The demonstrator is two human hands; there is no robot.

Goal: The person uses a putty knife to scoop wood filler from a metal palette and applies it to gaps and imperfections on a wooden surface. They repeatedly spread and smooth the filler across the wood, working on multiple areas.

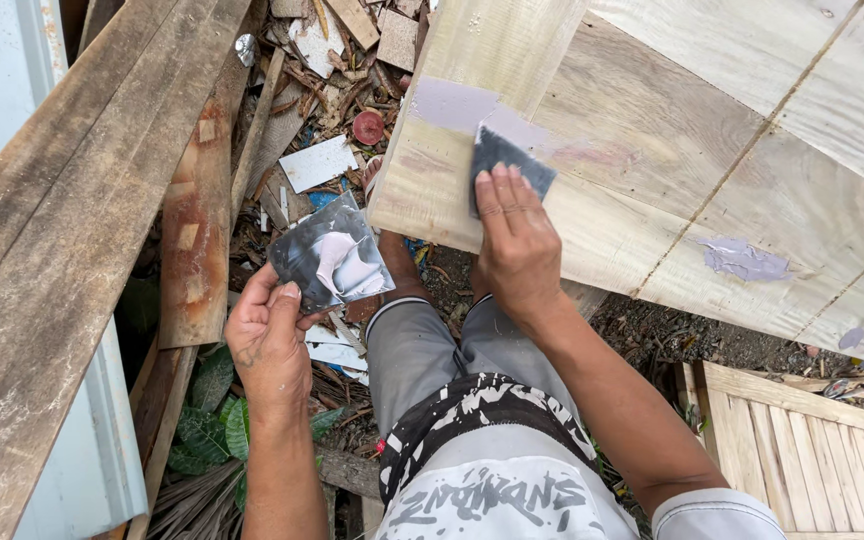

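— Pressing a small dark scraper card (508,163) flat against the pale wooden panel (652,150), the right hand (517,245) has its fingers closed over the card's lower half. A smear of grey-lilac filler (457,103) sits just above and left of the card, near the panel's corner.

— And the left hand (270,335)?

— It is well apart from the right, down by the knee, pinching a dark square palette board (330,255) by its near corner, thumb on top. A pale dollop of filler (337,262) lies on that board.

— So which step is this?

— Spreading, I'd judge: the filler on the panel looks freshly laid and the card rests at its lower edge. Another grey patch (744,260) shows farther right along a seam.

— What does the next stroke ask for?

— Probably steady, flat pressure so the paste feathers thin, with the palette kept level and close for reloading.

— Anything underfoot?

— Scrap boards, leaves and rubble (332,60).
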